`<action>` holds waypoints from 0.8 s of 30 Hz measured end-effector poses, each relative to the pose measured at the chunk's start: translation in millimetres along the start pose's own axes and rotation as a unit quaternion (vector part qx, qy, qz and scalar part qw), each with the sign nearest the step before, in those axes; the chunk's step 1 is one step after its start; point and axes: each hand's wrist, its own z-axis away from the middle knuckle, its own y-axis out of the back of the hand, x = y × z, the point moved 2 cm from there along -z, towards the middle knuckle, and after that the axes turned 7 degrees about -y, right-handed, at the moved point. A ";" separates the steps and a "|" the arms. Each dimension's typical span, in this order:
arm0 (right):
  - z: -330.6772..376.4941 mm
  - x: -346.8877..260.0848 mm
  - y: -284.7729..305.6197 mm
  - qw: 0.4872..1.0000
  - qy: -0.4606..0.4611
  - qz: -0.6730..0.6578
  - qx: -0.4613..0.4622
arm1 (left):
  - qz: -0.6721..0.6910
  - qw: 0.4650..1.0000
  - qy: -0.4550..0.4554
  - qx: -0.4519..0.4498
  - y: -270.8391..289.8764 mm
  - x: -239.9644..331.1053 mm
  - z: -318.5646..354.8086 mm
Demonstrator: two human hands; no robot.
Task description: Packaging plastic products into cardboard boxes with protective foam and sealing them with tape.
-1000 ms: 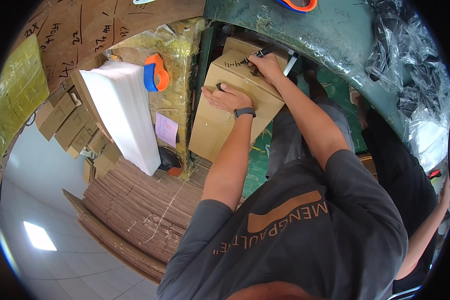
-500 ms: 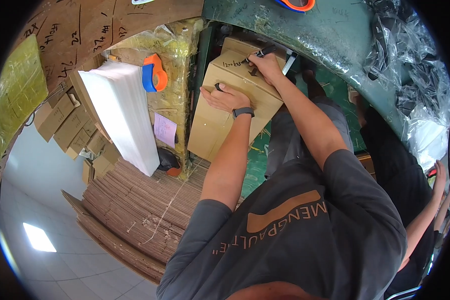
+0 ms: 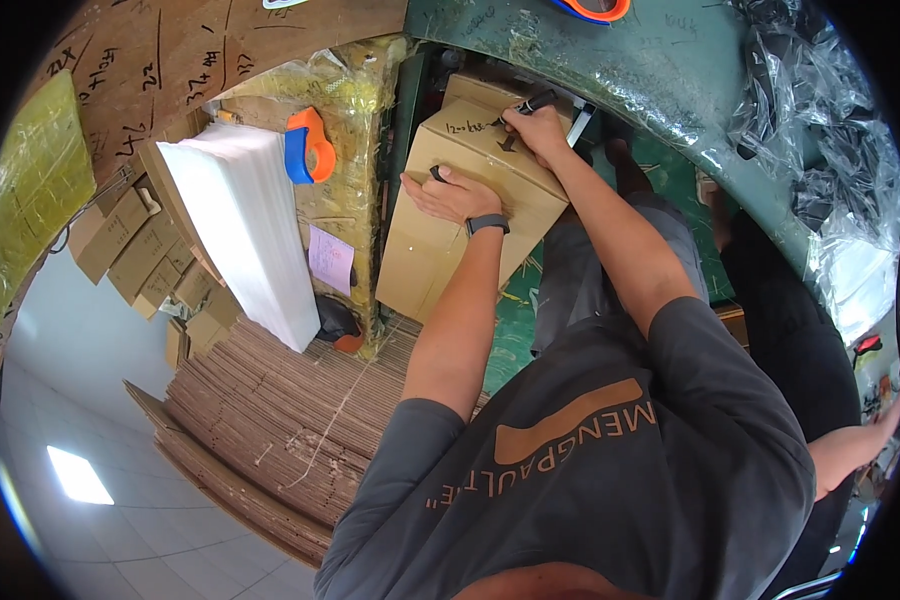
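Observation:
A brown cardboard box (image 3: 435, 245) stands in front of me, tilted in view, with black handwriting on its upper face. My right hand (image 3: 535, 130) is closed round a black marker (image 3: 538, 101), its lower end at the writing on that face. On the box's nearer side rests my left hand (image 3: 452, 196), a dark band at its wrist. A small black marker cap (image 3: 437, 174) sticks out from between its thumb and fingers, partly hidden by them.
Left of the box stands a stack of white foam sheets (image 3: 235, 220), beside an orange and blue tape dispenser (image 3: 310, 146). Flattened cardboard (image 3: 280, 410) lies stacked below. Clear plastic bags (image 3: 820, 130) cover the green table's (image 3: 660, 70) right side. Another person's arm (image 3: 860, 450) shows at right.
My right hand has shifted slightly right with the marker, and the handwriting has grown longer. My left hand stays in place. The other person's arm at right has moved lower.

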 end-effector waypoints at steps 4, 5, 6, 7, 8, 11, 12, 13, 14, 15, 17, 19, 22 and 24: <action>-9.9 13.6 8.8 1.000 0.001 0.001 0.002 | 0.005 1.000 0.004 -0.005 -0.6 3.0 0.6; -9.4 13.1 8.3 1.000 -0.008 0.017 0.022 | 0.002 1.000 0.002 -0.002 -1.6 1.1 -0.7; -7.9 13.3 7.5 0.998 -0.018 0.033 0.043 | -0.002 1.000 0.000 0.001 -1.1 -1.0 -0.9; -10.0 13.4 8.5 0.998 -0.017 0.033 0.045 | 0.000 1.000 0.000 0.001 -1.2 0.6 -0.8; -11.7 13.6 9.1 0.999 -0.010 0.021 0.044 | 0.000 1.000 0.002 -0.004 -0.1 1.9 0.4; -11.9 17.9 9.4 0.999 0.001 -0.001 0.039 | -0.001 1.000 -0.001 0.002 -1.2 1.8 -0.1; -12.1 19.3 10.8 0.998 -0.006 0.020 0.052 | -0.003 1.000 -0.007 0.012 -1.0 1.3 -0.1; -13.1 19.7 12.2 0.997 -0.012 0.040 0.064 | -0.002 1.000 -0.007 0.011 -1.1 2.2 0.0; -13.6 20.0 14.5 0.997 -0.012 0.040 0.065 | 0.000 1.000 -0.006 0.007 -1.4 3.7 1.0; -14.0 21.0 16.9 0.998 -0.028 0.014 0.047 | 0.002 1.000 -0.004 0.002 -1.9 4.8 1.1; -10.5 18.3 15.5 0.999 -0.045 -0.011 0.026 | -0.002 1.000 -0.003 0.008 -1.6 0.3 -0.3; -6.5 16.3 9.3 0.998 -0.012 -0.011 0.064 | -0.007 1.000 -0.003 0.013 -1.7 -0.4 -0.2; -5.7 12.5 13.4 0.995 -0.011 0.037 0.090 | -0.009 1.000 0.000 0.006 -2.0 2.4 0.0; -6.5 13.5 10.6 0.993 -0.037 0.064 0.092 | -0.002 1.000 -0.001 0.004 -0.9 3.6 0.7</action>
